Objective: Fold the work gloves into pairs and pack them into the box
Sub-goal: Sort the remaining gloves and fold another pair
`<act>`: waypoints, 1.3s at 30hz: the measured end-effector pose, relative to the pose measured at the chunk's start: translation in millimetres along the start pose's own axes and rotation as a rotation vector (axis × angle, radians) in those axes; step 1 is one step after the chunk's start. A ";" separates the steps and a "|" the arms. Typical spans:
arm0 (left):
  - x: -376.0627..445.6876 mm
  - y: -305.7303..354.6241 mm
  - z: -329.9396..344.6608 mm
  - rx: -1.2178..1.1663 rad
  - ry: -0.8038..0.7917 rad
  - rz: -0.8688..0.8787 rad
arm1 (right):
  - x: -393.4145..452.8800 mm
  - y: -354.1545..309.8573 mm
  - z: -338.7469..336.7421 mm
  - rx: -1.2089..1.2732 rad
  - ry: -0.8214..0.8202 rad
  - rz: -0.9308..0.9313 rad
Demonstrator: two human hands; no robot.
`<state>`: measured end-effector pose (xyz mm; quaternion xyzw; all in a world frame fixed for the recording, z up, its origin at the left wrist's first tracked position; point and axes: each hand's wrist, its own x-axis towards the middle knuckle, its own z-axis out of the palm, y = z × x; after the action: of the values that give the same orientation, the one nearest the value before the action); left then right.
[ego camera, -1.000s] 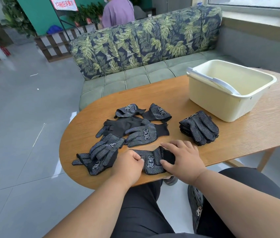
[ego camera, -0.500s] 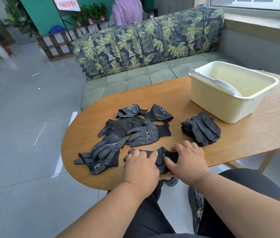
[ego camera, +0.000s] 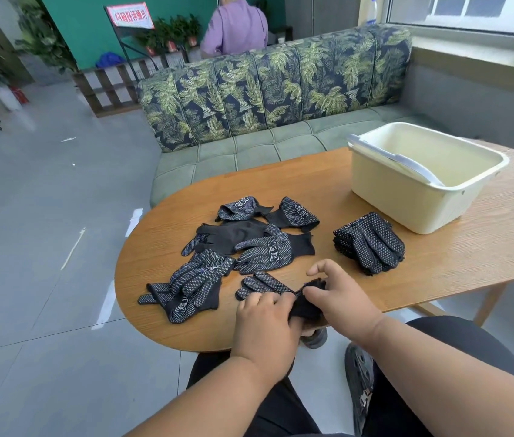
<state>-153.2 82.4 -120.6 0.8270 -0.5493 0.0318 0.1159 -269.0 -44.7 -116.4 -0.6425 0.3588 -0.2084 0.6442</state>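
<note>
Both hands are on one dotted work glove (ego camera: 268, 286) at the near edge of the wooden table (ego camera: 438, 266). Left hand (ego camera: 265, 323) has its fingers curled over the middle of it, right hand (ego camera: 340, 294) pinches the black cuff end. Loose gloves (ego camera: 249, 238) lie just beyond and a bunch (ego camera: 186, 287) to the left, a folded stack (ego camera: 370, 242) sits to the right, near the cream plastic box (ego camera: 419, 181) at the far right. Leaf-print sofa (ego camera: 265, 86) behind the table.

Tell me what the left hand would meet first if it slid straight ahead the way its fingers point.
Probably the dotted glove the left hand already holds; beyond it, the loose glove pile. Depth is uncertain.
</note>
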 end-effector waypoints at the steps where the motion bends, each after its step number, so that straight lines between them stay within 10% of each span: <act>1: 0.4 -1.3 -3.9 -0.081 -0.028 -0.022 | -0.9 -3.1 0.8 0.067 -0.009 -0.032; 6: 7.6 -14.9 -11.6 -0.562 -0.110 -0.315 | -3.3 -12.0 1.2 0.075 0.032 -0.117; 14: 29.5 -44.4 11.1 -0.574 0.038 -0.465 | 9.1 20.2 3.1 -0.500 -0.028 -0.148; 23: 17.4 -45.6 -3.4 -0.030 0.086 -0.010 | 9.4 25.1 2.0 -0.710 -0.025 -0.261; 39: 11.7 -56.1 -19.3 -0.361 -0.091 -0.049 | 3.2 18.8 14.7 -0.830 0.064 -0.406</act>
<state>-95.7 96.9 -108.6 0.8066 -0.5302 -0.1075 0.2383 -259.8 -35.4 -136.6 -0.8967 0.2983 -0.1887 0.2672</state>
